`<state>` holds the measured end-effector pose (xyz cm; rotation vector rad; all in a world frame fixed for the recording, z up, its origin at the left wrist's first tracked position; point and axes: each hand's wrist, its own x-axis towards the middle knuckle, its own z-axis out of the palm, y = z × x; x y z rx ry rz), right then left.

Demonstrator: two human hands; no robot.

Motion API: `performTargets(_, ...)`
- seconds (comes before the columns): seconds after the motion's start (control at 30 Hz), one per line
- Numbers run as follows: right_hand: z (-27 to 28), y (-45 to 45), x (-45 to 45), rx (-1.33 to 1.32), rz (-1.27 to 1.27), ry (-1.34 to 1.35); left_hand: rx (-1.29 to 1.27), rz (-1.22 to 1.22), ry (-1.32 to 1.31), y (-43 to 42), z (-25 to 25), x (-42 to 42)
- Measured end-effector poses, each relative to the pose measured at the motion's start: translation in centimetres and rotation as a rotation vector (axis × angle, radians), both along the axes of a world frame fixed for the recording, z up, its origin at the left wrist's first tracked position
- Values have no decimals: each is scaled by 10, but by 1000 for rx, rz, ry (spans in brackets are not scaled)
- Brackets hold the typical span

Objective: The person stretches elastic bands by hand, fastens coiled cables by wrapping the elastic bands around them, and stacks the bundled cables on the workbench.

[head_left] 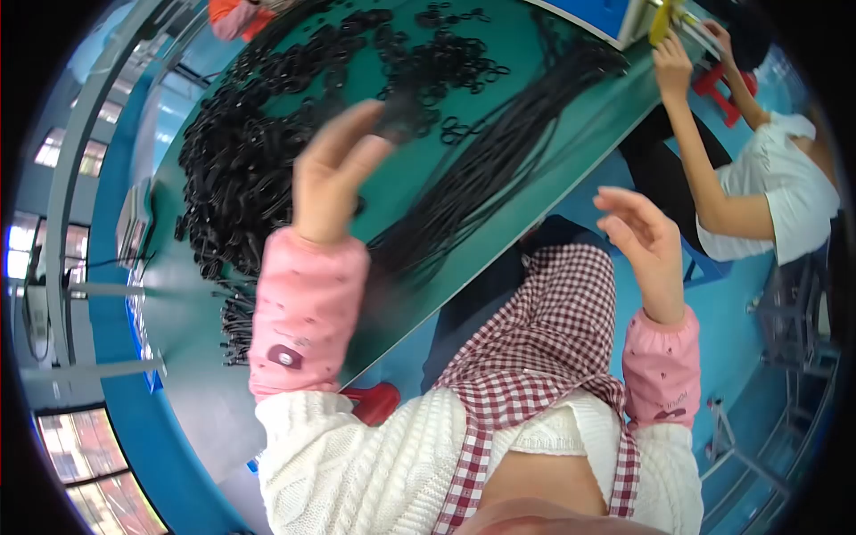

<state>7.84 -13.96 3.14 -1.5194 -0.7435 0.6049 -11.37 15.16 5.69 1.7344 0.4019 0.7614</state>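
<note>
My left hand, in a pink patterned sleeve cover, is raised over the green table. Its fingers are stretched out and apart, slightly smeared by motion. A blurred dark shape lies just beyond the fingertips; whether they touch it I cannot tell. Under and beside this hand is a large heap of coiled black cables. A long bundle of straight black cables stretches diagonally across the table to its right. My right hand hovers off the table edge above my lap, fingers spread and holding nothing.
A co-worker in a white top sits at the right, hands near a yellow item. A blue bin stands at the far end. Another person's orange sleeve shows at top left. A red stool is under the table.
</note>
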Motion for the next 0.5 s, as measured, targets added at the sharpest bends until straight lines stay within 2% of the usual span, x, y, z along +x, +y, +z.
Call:
performTargets(0.1,-20,-3,0,-28,23,37,287,298,-81,85,12,-50)
performTargets(0.17,-25,-4,0,-47,33,34,345,456,-133,114,24,-78)
performTargets(0.23,-26,-1,-3,-56,49,25,414,473,-188,140,25,-104)
performTargets(0.5,-28,9,-4,-106,111,25,312,645,-82,149,18,-139)
